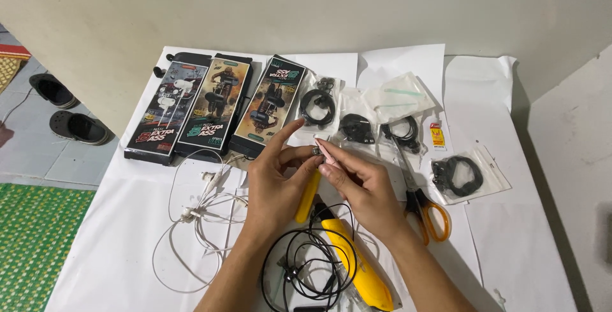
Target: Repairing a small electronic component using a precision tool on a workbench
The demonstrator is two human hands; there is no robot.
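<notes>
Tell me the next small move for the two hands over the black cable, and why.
Probably bring the pink tool in the right hand onto the small earpiece pinched in the left hand fingers. The tip already sits beside it, and both hands are raised above the coiled black cable.

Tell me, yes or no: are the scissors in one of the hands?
No: the orange-handled scissors lie on the white paper, beside the right hand but not held.
</notes>
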